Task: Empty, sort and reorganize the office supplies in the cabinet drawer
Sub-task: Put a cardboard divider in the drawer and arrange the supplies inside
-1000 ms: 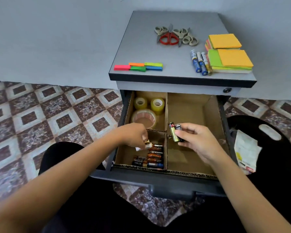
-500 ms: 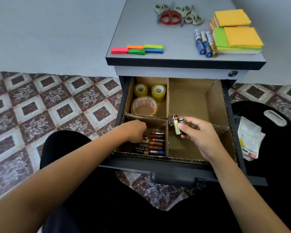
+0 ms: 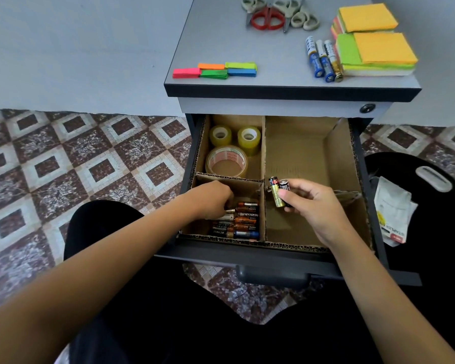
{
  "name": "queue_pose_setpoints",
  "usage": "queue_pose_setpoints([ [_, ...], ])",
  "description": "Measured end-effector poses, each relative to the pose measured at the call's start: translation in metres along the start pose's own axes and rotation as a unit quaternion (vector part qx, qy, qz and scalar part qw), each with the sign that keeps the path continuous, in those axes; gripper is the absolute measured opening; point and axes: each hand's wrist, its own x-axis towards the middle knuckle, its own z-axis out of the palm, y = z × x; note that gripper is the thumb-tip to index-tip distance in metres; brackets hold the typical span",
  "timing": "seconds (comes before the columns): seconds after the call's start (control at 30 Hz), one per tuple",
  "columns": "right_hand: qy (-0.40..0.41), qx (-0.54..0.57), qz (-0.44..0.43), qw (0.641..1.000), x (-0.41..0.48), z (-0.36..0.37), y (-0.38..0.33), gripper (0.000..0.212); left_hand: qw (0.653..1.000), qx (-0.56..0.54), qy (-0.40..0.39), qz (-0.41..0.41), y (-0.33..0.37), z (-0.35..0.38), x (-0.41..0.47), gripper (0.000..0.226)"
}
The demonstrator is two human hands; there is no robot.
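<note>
Patterned floor tiles (image 3: 90, 166) lie around the grey cabinet, whose drawer (image 3: 247, 254) stands pulled open toward the person. The likeliest slip is at the right hand (image 3: 313, 203). It carries two batteries (image 3: 279, 191) in one fingertip pinch, so one could roll free and drop into the wrong compartment. The left hand (image 3: 216, 198) could also knock the neat row of batteries (image 3: 243, 219) askew while working among them.

The right hand is closed on its pair, thumb and fingertips clamping them side by side. It holds them above the bare right-hand compartment, just beside the cardboard divider (image 3: 263, 206). The left hand reaches into the front-left compartment with fingers curled down onto the row. Its knuckles hide whether it pinches a battery or only touches one.

Tape rolls (image 3: 226, 160) fill the rear-left compartment. On the cabinet top (image 3: 273, 53) lie three more batteries (image 3: 322, 60) just beside the sticky notes (image 3: 376, 53), with scissors (image 3: 268, 19) at the back and page flags (image 3: 216, 70) toward the left.
</note>
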Motion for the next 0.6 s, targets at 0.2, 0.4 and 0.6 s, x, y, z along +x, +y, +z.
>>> queue_pose_setpoints([
  [0.2,-0.003,-0.003,-0.014,1.000,-0.001,0.001,0.000,0.024,0.999,0.025,0.019,0.014,0.000,0.005,-0.003,0.016],
  [0.4,-0.011,-0.009,-0.027,1.000,-0.004,0.001,-0.003,0.025,0.998,0.008,0.045,0.037,0.001,0.003,-0.010,0.025],
  [0.6,-0.054,-0.067,-0.076,0.993,-0.006,0.004,-0.012,0.029,0.947,-0.145,0.277,0.076,-0.010,-0.016,-0.053,0.017],
])
